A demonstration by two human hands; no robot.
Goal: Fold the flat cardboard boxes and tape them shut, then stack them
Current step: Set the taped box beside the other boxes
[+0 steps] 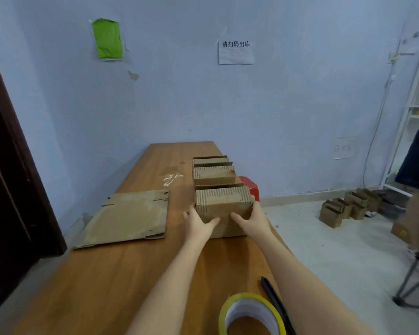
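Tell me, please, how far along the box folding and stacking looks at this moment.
Done: two folded boxes stand in a row on the table. In hand: the left hand and right hand grip a third folded box behind them. Left: the flat cardboard is unfolded; the tape roll sits nearby.

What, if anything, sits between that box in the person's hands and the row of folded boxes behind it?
Nothing visible does. The left hand and right hand hold the folded box from both sides, and it sits right up against the row of folded boxes on the table, with no object between.
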